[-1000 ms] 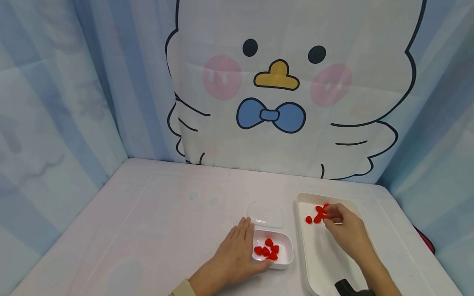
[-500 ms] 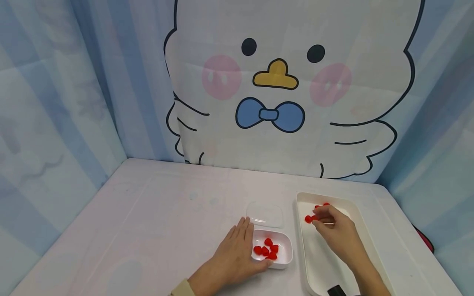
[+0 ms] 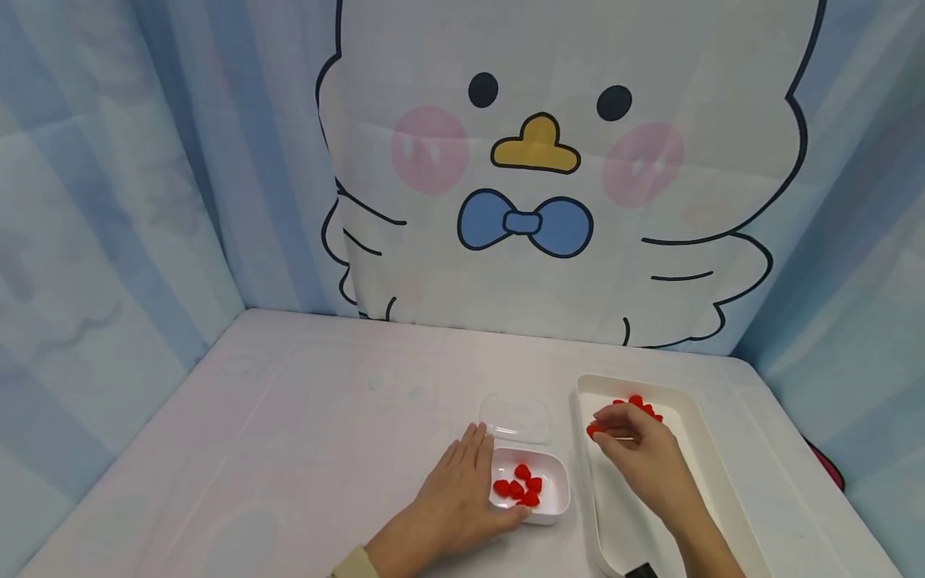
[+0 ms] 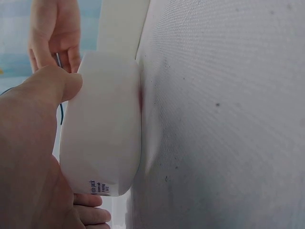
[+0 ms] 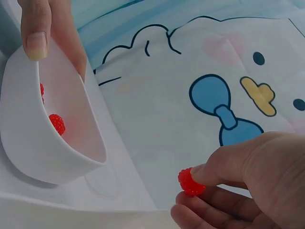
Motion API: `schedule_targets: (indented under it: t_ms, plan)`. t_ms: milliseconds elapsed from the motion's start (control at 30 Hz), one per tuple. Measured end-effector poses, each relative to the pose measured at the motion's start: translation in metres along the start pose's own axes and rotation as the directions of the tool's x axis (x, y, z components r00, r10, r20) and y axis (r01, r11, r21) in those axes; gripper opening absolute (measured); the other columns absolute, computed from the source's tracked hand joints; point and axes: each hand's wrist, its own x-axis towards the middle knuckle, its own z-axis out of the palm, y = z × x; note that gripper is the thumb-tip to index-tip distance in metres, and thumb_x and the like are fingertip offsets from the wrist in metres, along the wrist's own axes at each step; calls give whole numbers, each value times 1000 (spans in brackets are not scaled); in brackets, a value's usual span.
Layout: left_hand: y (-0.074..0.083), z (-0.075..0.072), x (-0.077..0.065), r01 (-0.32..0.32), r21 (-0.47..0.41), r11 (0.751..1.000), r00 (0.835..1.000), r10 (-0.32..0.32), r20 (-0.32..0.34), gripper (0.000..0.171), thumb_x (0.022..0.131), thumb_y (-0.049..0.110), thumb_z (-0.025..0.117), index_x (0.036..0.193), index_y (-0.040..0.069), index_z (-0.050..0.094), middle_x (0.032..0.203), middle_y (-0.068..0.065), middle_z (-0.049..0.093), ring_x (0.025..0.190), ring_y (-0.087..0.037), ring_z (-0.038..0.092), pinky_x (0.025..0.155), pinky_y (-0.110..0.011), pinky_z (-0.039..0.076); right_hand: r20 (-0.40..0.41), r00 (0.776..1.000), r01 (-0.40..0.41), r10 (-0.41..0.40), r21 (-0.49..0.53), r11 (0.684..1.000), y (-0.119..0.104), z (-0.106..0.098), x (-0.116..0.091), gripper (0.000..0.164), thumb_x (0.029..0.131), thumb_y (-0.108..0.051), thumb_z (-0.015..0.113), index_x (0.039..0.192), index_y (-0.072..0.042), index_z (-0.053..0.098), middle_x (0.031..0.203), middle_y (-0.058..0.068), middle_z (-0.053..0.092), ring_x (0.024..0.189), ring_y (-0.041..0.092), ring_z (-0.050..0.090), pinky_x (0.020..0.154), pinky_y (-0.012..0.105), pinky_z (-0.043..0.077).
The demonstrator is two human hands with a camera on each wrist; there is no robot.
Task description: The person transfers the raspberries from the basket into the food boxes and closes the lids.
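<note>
My right hand (image 3: 639, 461) pinches one red raspberry (image 5: 190, 182) between thumb and fingers, over the left part of a white tray (image 3: 613, 506). More raspberries (image 3: 636, 400) lie at the tray's far end, partly hidden behind that hand. To the left stands a small white plastic container (image 3: 555, 514) with several raspberries (image 3: 533, 484) inside. My left hand (image 3: 451, 502) holds this container, its fingers along the left side and its thumb on the near rim. In the left wrist view the container's outer wall (image 4: 105, 124) shows small print, and the thumb bends over its edge.
A clear plastic lid (image 3: 515, 419) lies on the white table (image 3: 303, 433) just behind the container. Curtains (image 3: 116, 201) stand at the sides, and a cartoon-printed cloth (image 3: 520, 281) hangs at the back. A black object (image 3: 641, 571) shows near my right wrist.
My right hand has moved left across the tray, away from the raspberry cluster, with one raspberry at its fingertips. The left hand and the container stay in place.
</note>
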Motion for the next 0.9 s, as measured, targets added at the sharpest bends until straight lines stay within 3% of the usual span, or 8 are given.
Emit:
schedule_targets:
  t_ms: [600,900]
  plan:
    - [-2,-1,0,-5,14,1000,1000,5,-16,106,80,72,60,155,4,26,164,-11,27,152,-29,24,120,-49,30,120,992,-56,46,88,994,-15,19,-6,22,93,-10,67,115,-9,65,110,5,70,99,16,67,85,20,57]
    - [-2,-1,0,-18,20,1000,1000,18,-14,106,81,72,58,155,4,25,164,-12,26,153,-29,23,120,-49,30,160,987,-17,-7,148,989,-20,26,-9,20,91,-9,69,111,-8,66,106,4,71,97,15,67,83,13,54]
